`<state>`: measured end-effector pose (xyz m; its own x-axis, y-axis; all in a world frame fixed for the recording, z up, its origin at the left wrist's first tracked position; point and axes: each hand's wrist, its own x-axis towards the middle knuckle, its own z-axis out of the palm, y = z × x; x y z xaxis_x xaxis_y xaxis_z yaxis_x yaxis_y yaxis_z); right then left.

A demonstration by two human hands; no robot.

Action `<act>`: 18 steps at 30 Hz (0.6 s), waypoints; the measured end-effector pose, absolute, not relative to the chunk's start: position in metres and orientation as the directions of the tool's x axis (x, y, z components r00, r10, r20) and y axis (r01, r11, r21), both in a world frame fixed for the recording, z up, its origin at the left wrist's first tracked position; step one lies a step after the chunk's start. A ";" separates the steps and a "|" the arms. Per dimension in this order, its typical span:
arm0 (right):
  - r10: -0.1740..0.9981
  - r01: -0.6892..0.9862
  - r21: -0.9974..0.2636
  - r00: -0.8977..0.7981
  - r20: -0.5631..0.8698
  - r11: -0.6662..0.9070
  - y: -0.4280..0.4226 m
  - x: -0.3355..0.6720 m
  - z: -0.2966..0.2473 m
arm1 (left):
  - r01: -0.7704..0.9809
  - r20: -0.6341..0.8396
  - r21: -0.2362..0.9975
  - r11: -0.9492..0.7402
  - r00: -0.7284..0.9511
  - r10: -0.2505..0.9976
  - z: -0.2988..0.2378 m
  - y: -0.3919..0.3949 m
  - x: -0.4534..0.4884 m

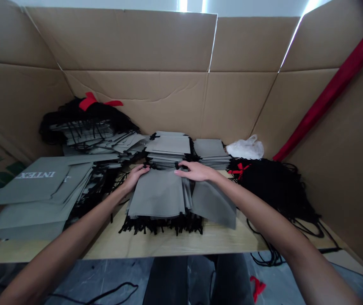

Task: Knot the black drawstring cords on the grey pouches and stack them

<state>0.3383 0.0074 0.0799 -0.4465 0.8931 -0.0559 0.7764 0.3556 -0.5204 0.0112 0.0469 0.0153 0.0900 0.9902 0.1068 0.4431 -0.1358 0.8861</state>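
Two bare hands rested on a loose stack of grey fabric drawstring bags (157, 195) at the centre of the bench (168, 246). The left hand (136, 177) curled at the stack's far edge, and the right hand (197, 170) lay nearly flat beside it. Both grips looked slightly open, though whether either pinched a bag could not be told from this view. Black cords (160, 225) hung toward the person, seemingly leaving the panels free to lie flush. Squared piles of like bags (168, 144) stood just behind, printed INTEX bags (31, 182) lay left, and a heap of black cord (273, 186) with a red tie (239, 169) lay right, before cardboard walls (137, 42).
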 end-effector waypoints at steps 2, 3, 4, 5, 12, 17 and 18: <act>0.884 0.783 -0.501 -0.463 -0.073 0.369 0.012 0.335 0.081 | 0.425 0.046 0.901 -0.090 0.111 0.993 0.015 0.047 0.011; 0.882 0.791 -0.488 -0.463 -0.087 0.368 0.013 0.333 0.081 | 0.416 0.022 0.907 -0.071 0.120 0.992 0.014 0.047 0.011; 0.881 0.801 -0.475 -0.461 -0.103 0.364 0.015 0.330 0.081 | 0.409 0.006 0.911 -0.058 0.127 0.992 0.014 0.047 0.011; 0.881 0.811 -0.462 -0.458 -0.118 0.359 0.016 0.328 0.081 | 0.403 -0.004 0.914 -0.050 0.132 0.991 0.014 0.046 0.011; 0.901 0.854 -0.405 -0.410 -0.138 0.327 0.017 0.321 0.080 | 0.415 0.005 0.907 -0.068 0.151 0.988 0.013 0.045 0.011; 0.937 0.875 -0.379 -0.346 -0.056 0.301 0.006 0.315 0.070 | 0.497 0.070 0.859 -0.120 0.119 0.990 0.011 0.048 0.017; 0.943 0.881 -0.372 -0.329 -0.039 0.292 0.004 0.313 0.069 | 0.524 0.093 0.841 -0.133 0.103 0.990 0.013 0.049 0.018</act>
<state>0.3131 0.0041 0.0689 -0.3291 0.9435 -0.0393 0.8813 0.2919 -0.3717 0.0177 0.0489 0.0131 0.1034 0.9903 0.0927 0.5238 -0.1335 0.8413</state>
